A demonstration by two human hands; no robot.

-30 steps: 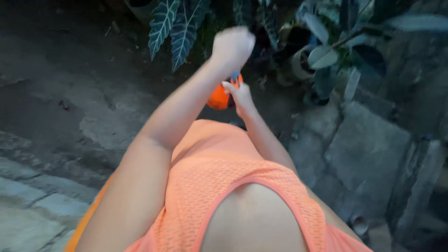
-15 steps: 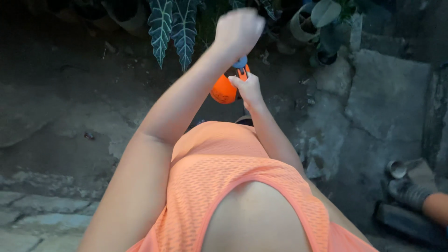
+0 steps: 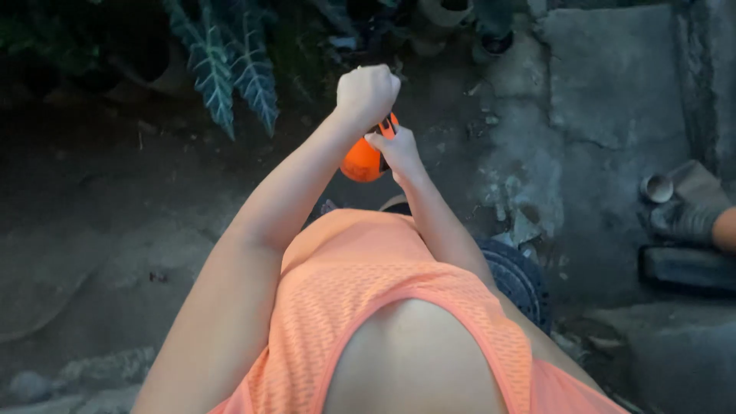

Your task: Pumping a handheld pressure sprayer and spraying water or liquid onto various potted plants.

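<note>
A round orange tool (image 3: pixel 359 162) with an orange handle piece (image 3: pixel 389 125) is held in front of my chest, over dark ground. My left hand (image 3: pixel 368 92) is a closed fist right above it, gripping its top end; what is inside the fist is hidden. From the right side, my right hand (image 3: pixel 399 153) has its fingers wrapped around the tool's body. The two hands touch each other. An orange mesh top (image 3: pixel 360 307) fills the lower part of the view.
Long striped leaves (image 3: pixel 230 73) hang at the upper left, and pots (image 3: pixel 460 11) stand at the top. Cracked concrete slabs (image 3: pixel 613 84) lie to the right, with a small round cup (image 3: pixel 657 188), a dark block (image 3: pixel 686 268) and part of another person's limb (image 3: pixel 724 228) at the right edge.
The view has tilted down, so the plants have slid up and out of frame. Both hands stay together on the orange tool, now lower and nearer my chest.
</note>
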